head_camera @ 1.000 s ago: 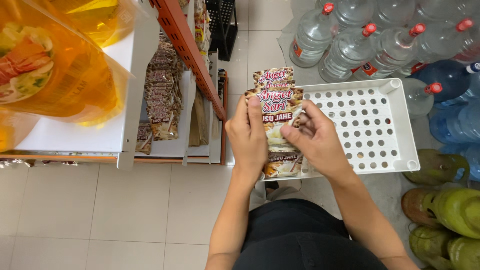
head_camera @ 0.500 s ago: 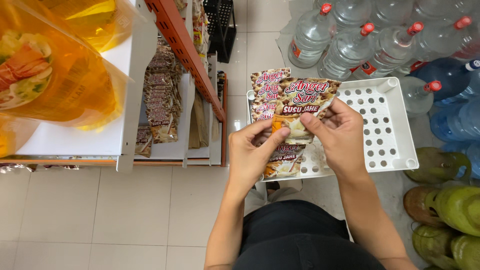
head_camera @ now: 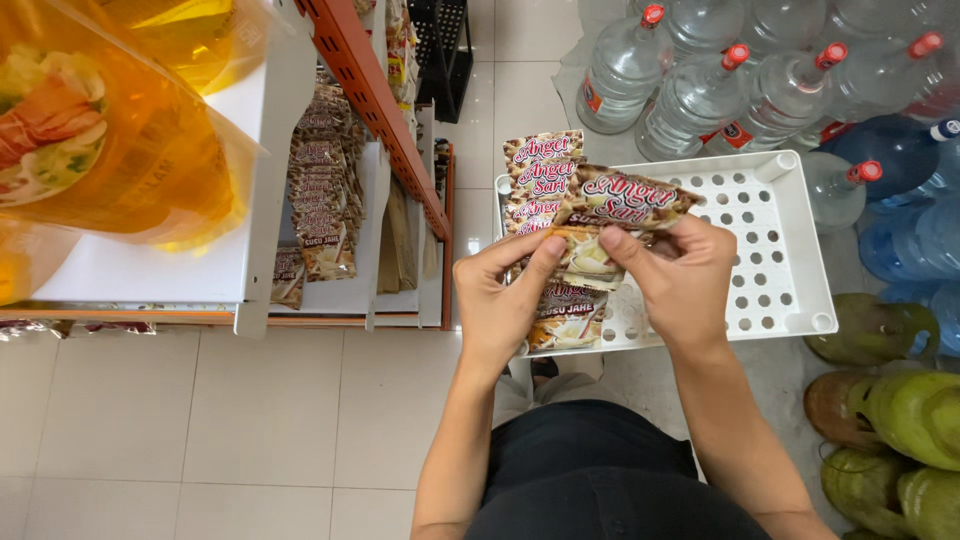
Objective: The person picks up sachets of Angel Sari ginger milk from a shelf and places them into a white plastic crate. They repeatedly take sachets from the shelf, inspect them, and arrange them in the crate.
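Observation:
My left hand point(head_camera: 505, 295) and my right hand point(head_camera: 675, 275) both pinch a strip of brown-and-cream drink sachets point(head_camera: 585, 250). The top sachet point(head_camera: 625, 200) is bent over to the right, tilted across the strip. The rest of the strip point(head_camera: 540, 170) lies lengthways over the left side of a white perforated plastic tray point(head_camera: 775, 250). My thumbs and forefingers meet at the seam between two sachets. The lower end of the strip point(head_camera: 565, 320) hangs below my left hand.
A white shelf unit with orange rails point(head_camera: 360, 90) stands at the left, holding more hanging sachet strips point(head_camera: 320, 190). Yellow cooking-oil pouches point(head_camera: 100, 140) fill the upper left. Clear water bottles with red caps point(head_camera: 700, 85) stand behind the tray, green coconuts point(head_camera: 900, 410) at the right.
The top sachet has swung from upright to tilted right. Both hands have shifted lower and closer together on the strip.

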